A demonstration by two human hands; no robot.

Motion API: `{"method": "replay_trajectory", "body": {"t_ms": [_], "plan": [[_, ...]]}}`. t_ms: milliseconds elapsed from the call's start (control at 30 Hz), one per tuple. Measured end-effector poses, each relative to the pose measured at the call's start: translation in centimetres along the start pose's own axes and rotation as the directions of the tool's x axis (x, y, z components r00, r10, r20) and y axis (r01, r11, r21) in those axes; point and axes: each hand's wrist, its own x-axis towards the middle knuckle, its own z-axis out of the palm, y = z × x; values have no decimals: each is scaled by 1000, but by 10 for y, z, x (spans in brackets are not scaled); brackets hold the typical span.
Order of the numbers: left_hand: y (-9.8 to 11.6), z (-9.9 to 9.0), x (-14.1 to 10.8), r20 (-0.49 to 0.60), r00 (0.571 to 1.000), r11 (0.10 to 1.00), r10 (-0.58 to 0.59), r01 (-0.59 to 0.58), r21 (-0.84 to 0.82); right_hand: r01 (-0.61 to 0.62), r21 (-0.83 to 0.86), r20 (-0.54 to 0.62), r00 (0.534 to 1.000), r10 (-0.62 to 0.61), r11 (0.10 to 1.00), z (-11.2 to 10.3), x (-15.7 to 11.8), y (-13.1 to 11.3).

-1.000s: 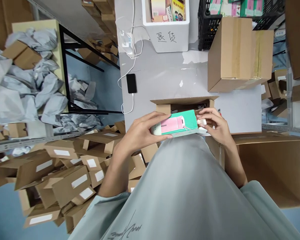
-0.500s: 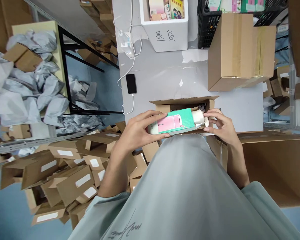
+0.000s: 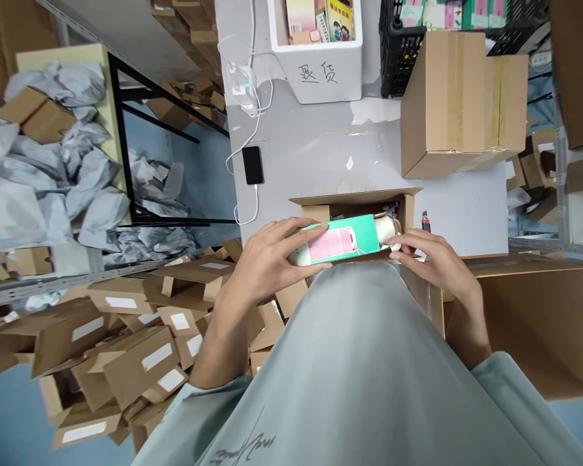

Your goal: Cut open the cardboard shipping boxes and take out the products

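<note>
My left hand [image 3: 282, 259] is wrapped around the left end of a long green, white and pink product box [image 3: 340, 238]. A white rounded item [image 3: 385, 228], perhaps a bottle or tube, sticks out of the box's right end. At that end my right hand [image 3: 430, 259] pinches a small white end flap [image 3: 395, 246] between thumb and fingers. Directly below the product box stands an open cardboard carton [image 3: 409, 210], with crumpled packing just visible inside. What else the carton holds is hidden.
A red and black cutter [image 3: 425, 221] lies right of the carton. Beyond are a charging phone [image 3: 253, 165], a white foam bin [image 3: 320, 77] of booklets, taped cartons [image 3: 442, 103] and a black crate [image 3: 393, 58]. Opened cardboard boxes [image 3: 140, 356] are heaped on the floor at left.
My right hand has shifted slightly down and its fingers have closed in at the box's end. The cutter, hidden before, now shows. My left hand keeps its hold.
</note>
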Motion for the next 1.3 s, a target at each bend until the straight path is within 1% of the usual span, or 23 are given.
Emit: {"method": "replay_trajectory", "body": {"t_ms": [133, 233, 300, 400, 500, 567, 633, 700, 767, 800, 867, 933, 967, 1033, 1167, 1233, 1300], "plan": [[-1, 4, -3, 26, 1000, 1000, 17, -17, -5, -33, 43, 158, 987, 26, 999, -11, 1, 7], [0, 7, -6, 57, 998, 999, 28, -27, -27, -84, 112, 293, 955, 48, 990, -17, 1, 14], [2, 7, -8, 77, 996, 998, 44, -41, -40, -100, 160, 365, 930, 35, 982, -20, 0, 15], [5, 6, -11, 111, 993, 997, 49, -41, -69, -116, 209, 419, 908, 19, 971, -23, -3, 13], [8, 6, -13, 141, 988, 994, 55, -41, -100, -164, 181, 489, 871, 57, 970, -25, -7, 8], [10, 8, -15, 141, 988, 994, 63, -49, -101, -174, 153, 537, 841, 66, 973, -26, -9, 6], [10, 10, -15, 123, 990, 994, 70, -58, -94, -156, 141, 555, 830, 52, 978, -26, -13, 7], [10, 12, -15, 97, 992, 994, 76, -68, -85, -128, 112, 527, 849, 51, 985, -24, -16, 9], [10, 14, -14, 75, 994, 995, 77, -72, -67, -96, 39, 438, 896, 70, 995, -19, -19, 10], [10, 14, -13, 65, 995, 996, 73, -70, -54, -78, -4, 371, 926, 74, 997, -16, -21, 9], [10, 14, -13, 52, 997, 998, 55, -54, -30, -48, -72, 198, 978, 62, 996, -9, -22, 7], [11, 14, -12, 53, 998, 999, 29, -28, -19, -34, -79, 24, 999, 36, 996, -3, -20, 7], [11, 13, -12, 55, 998, 1000, 15, -13, -19, -38, -54, -47, 998, 36, 998, -1, -19, 7], [13, 13, -12, 48, 999, 1000, -1, 3, -25, -78, 28, -131, 988, 81, 997, 2, -15, 9], [14, 15, -12, 11, 1000, 999, -12, 12, -44, -220, 166, -150, 958, 245, 961, 7, -8, 13], [13, 15, -13, 12, 1000, 999, -27, 27, -34, -243, 210, -153, 948, 278, 947, 10, -7, 14], [12, 14, -13, 10, 999, 999, -37, 37, -16, -234, 244, -157, 948, 277, 941, 14, -8, 12]]}}
